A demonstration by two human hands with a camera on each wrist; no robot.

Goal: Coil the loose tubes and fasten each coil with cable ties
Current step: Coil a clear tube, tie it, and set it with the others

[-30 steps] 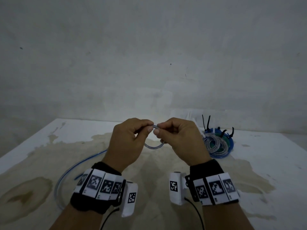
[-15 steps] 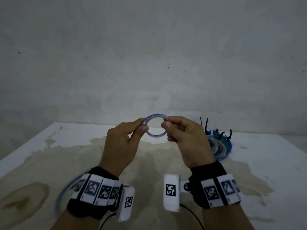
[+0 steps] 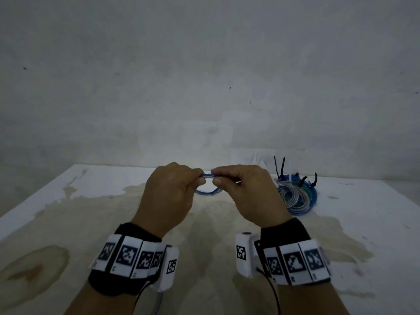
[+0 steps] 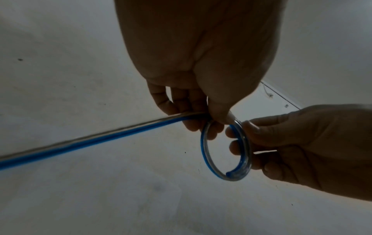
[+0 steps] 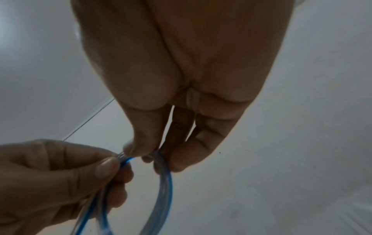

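Both hands are being held up over the stained white table (image 3: 363, 223), close together, and between them a small loop of clear tube with a blue stripe (image 3: 205, 192) is taking shape. The left hand (image 3: 168, 196) is pinching the top of the loop between thumb and curled fingers; the right hand (image 3: 247, 196) is pinching the other side, its fingers curled round the tube as well. From above, the knuckles are hiding most of the loop — only its lower arc is showing under the thumbs. The left wrist view is giving more: the cut end of the tube is lying inside the ring near the right hand's fingers (image 4: 237, 146), and the long free run is trailing off past the picture's left edge, so where it ends cannot be told. The right wrist view is blurred and the loop's bottom is cut off there.

Well to the right on the table, finished coils (image 3: 295, 196) are lying stacked — clear, green and blue — with black cable ties (image 3: 280, 168) sticking up. How many coils is hard to make out.
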